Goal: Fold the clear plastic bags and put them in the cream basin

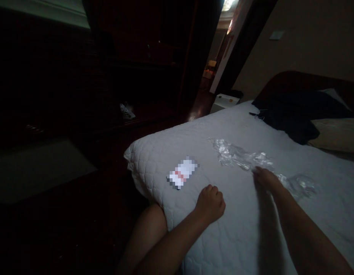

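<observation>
Crumpled clear plastic (pixel 234 156) lies across the quilted white bed (pixel 156 162), its shiny folds running from the middle of the cover toward the right, past the right hand (pixel 261 176). The right hand reaches in low, its fingertips bunched at the near edge of the plastic; whether they pinch it or merely touch it, I cannot tell. A second gathered stretch (pixel 301 186) shows just beyond the right forearm — one piece with the first or separate, the arm hides it. The left hand (pixel 210 203) rests on the cover with its fingers folded into a loose fist, the inside out of sight. Near it, toward the bed's left edge, lies a flat rectangular thing (pixel 182 172), its white and red face blurred into blocks. A bare leg (pixel 148 229) is beside the bed's near edge. Farther up the bed, dark cloth (pixel 291 112) is heaped beside a pale pillow (pixel 337 133), below a dark headboard (pixel 297 79); a white box (pixel 227 101) stands beyond the far edge.
</observation>
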A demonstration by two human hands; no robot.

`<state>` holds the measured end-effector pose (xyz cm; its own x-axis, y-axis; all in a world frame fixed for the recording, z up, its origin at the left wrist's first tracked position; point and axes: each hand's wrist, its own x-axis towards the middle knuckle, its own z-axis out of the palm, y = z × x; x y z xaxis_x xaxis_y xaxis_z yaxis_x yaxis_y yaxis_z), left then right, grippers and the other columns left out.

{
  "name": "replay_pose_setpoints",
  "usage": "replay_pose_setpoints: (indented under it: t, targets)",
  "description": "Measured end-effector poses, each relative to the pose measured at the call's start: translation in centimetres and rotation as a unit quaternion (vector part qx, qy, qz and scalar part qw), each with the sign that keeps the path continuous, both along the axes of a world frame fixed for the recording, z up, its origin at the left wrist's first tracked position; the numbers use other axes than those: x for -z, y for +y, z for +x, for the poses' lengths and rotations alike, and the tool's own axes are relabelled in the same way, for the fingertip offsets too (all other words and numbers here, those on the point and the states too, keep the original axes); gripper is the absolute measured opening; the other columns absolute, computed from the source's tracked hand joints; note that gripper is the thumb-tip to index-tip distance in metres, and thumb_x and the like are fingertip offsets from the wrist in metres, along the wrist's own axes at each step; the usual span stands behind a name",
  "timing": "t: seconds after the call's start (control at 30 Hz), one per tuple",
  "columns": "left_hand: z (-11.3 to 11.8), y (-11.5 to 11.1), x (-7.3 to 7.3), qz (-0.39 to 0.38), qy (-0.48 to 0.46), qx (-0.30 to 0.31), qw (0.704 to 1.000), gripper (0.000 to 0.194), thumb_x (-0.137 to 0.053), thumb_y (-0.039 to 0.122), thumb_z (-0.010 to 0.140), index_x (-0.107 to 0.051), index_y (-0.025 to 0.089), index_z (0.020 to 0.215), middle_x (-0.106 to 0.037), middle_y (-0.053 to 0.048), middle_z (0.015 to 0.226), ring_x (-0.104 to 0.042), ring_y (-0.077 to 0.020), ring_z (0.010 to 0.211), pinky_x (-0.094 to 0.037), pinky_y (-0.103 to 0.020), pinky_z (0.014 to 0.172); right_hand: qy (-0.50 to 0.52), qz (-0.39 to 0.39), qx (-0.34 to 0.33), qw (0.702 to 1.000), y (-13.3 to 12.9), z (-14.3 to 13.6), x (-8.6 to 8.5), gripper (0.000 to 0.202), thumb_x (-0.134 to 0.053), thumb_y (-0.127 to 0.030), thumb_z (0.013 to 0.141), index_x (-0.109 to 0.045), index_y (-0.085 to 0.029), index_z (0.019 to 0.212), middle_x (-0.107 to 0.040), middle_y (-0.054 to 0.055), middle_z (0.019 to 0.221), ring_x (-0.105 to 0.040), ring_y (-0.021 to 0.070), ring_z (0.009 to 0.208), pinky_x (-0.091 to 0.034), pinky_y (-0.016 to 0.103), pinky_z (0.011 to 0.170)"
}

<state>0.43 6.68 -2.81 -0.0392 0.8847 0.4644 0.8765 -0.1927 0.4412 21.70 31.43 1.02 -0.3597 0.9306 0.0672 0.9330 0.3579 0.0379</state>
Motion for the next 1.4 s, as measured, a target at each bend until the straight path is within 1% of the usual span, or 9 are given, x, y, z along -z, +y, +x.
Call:
replay_pose_setpoints:
  t: [0.13, 0.37, 0.5, 0.6, 0.73, 0.9, 1.07, 1.23, 1.4]
  targets:
    - [-0.2, 0.0, -0.2, 0.002, -0.005, 0.004, 1.0, 0.01, -0.046, 0.02, 0.077, -0.054, 0.016, 0.072, -0.053, -0.007, 0.078, -0.047, -0.0202, 0.079, -0.042, -0.034, 0.07, -0.042, -0.027, -0.027, 0.998, -4.6, -0.9, -1.2, 0.033, -0.044, -0.021, 0.076, -0.057, -0.015, 0.106, -0.063, 0.012, 0.095, -0.059, 0.0224, 0.086, -0.041, 0.029, 0.071]
    - [-0.4, -0.3, -0.7, 0.03, -0.015, 0.002, 0.999, 0.012, -0.044, 0.016, 0.078, -0.053, 0.017, 0.071, -0.052, -0.007, 0.076, -0.047, -0.0196, 0.079, -0.041, -0.035, 0.071, -0.036, -0.01, -0.094, 0.995, -17.3, -4.0, -1.6, 0.026, -0.042, -0.016, 0.078, -0.056, -0.019, 0.1, -0.059, 0.008, 0.089, -0.057, 0.0162, 0.071, -0.038, 0.024, 0.062]
    - [-0.5, -0.4, -0.7, 0.041, -0.029, 0.003, 0.999, 0.013, -0.043, 0.015, 0.079, -0.052, 0.017, 0.071, -0.052, -0.006, 0.076, -0.048, -0.0192, 0.078, -0.041, -0.033, 0.071, 0.04, -0.022, -0.116, 0.992, -21.6, -4.2, -1.7, 0.031, -0.044, -0.015, 0.077, -0.054, -0.022, 0.106, -0.05, 0.011, 0.112, -0.056, 0.018, 0.087, -0.042, 0.026, 0.07]
    - [-0.6, -0.4, -0.7, 0.044, -0.031, 0.009, 0.999, 0.013, -0.043, 0.015, 0.079, -0.052, 0.018, 0.071, -0.052, -0.006, 0.076, -0.048, -0.0188, 0.078, -0.041, -0.033, 0.072, 0.079, -0.013, -0.131, 0.988, -23.0, -3.6, -2.2, 0.042, -0.048, -0.018, 0.076, -0.048, -0.022, 0.118, -0.042, 0.013, 0.125, -0.05, 0.0231, 0.105, -0.04, 0.037, 0.084]
    - [-0.8, -0.5, -0.8, 0.051, -0.042, 0.017, 0.998, 0.01, -0.044, 0.015, 0.078, -0.052, 0.018, 0.072, -0.052, -0.006, 0.078, -0.048, -0.018, 0.08, -0.041, -0.031, 0.073, 0.08, 0.051, -0.121, 0.988, -23.7, -2.5, -3.1, 0.051, -0.052, -0.035, 0.076, -0.041, -0.025, 0.125, -0.047, 0.012, 0.124, -0.032, 0.0326, 0.121, -0.018, 0.061, 0.094]
    - [-0.9, -0.4, -1.0, 0.052, -0.058, 0.022, 0.997, 0.009, -0.045, 0.016, 0.078, -0.053, 0.019, 0.075, -0.052, -0.006, 0.081, -0.048, -0.0179, 0.083, -0.042, -0.032, 0.074, 0.168, 0.12, -0.12, 0.971, -23.3, -1.1, -3.3, 0.033, -0.045, -0.04, 0.082, -0.055, -0.022, 0.108, -0.046, 0.012, 0.122, -0.039, 0.0255, 0.117, -0.022, 0.051, 0.098]
    - [-0.8, -0.6, -1.1, 0.068, -0.053, 0.036, 0.996, 0.014, -0.05, 0.026, 0.077, -0.054, 0.019, 0.09, -0.053, -0.009, 0.098, -0.048, -0.0215, 0.096, -0.04, -0.037, 0.085, 0.247, 0.149, -0.069, 0.955, -23.6, -0.9, -2.3, 0.038, -0.044, -0.038, 0.082, -0.047, -0.022, 0.117, -0.045, 0.012, 0.121, -0.041, 0.0256, 0.114, -0.032, 0.047, 0.094]
    - [-0.6, -0.4, -0.7, 0.065, -0.02, 0.041, 0.997, 0.03, -0.05, 0.034, 0.078, -0.05, 0.017, 0.103, -0.051, -0.012, 0.111, -0.044, -0.0243, 0.106, -0.036, -0.04, 0.09, 0.32, 0.169, 0.011, 0.932, -25.5, -1.4, -0.4, 0.037, -0.041, -0.036, 0.084, -0.047, -0.02, 0.117, -0.049, 0.012, 0.111, -0.045, 0.025, 0.106, -0.038, 0.044, 0.091]
    - [-0.5, 0.2, -0.3, 0.036, 0.034, 0.048, 0.998, 0.029, -0.045, 0.035, 0.082, -0.052, 0.018, 0.103, -0.053, -0.011, 0.111, -0.042, -0.0252, 0.11, -0.035, -0.041, 0.089, 0.314, 0.137, 0.011, 0.939, -25.9, -1.9, 2.2, 0.033, -0.033, -0.032, 0.087, -0.048, -0.02, 0.114, -0.054, 0.012, 0.108, -0.049, 0.0243, 0.102, -0.04, 0.043, 0.087]
